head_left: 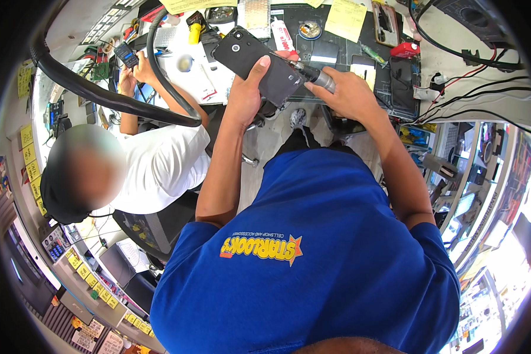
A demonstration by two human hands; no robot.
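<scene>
My left hand (pixel 249 94) is wrapped around a black phone (pixel 239 50), held tilted above the near edge of the bench. Its dark back faces up, with a round camera lens towards the upper left end. In my right hand (pixel 351 94) is a short black-and-silver cylindrical tool (pixel 323 80). The tool's dark narrow end points left and meets the phone's right edge, or lies just beside it. Whether they touch, I cannot tell. Behind the phone, the fingertips of my left hand show near this end.
A white tube (pixel 282 35), a round tin (pixel 310 29), a yellow paper (pixel 346 19) and a red bottle (pixel 405 50) lie on the bench. At left, a seated co-worker (pixel 159 168) holds a small dark device (pixel 125 55). A thick black hose (pixel 106 101) arches overhead.
</scene>
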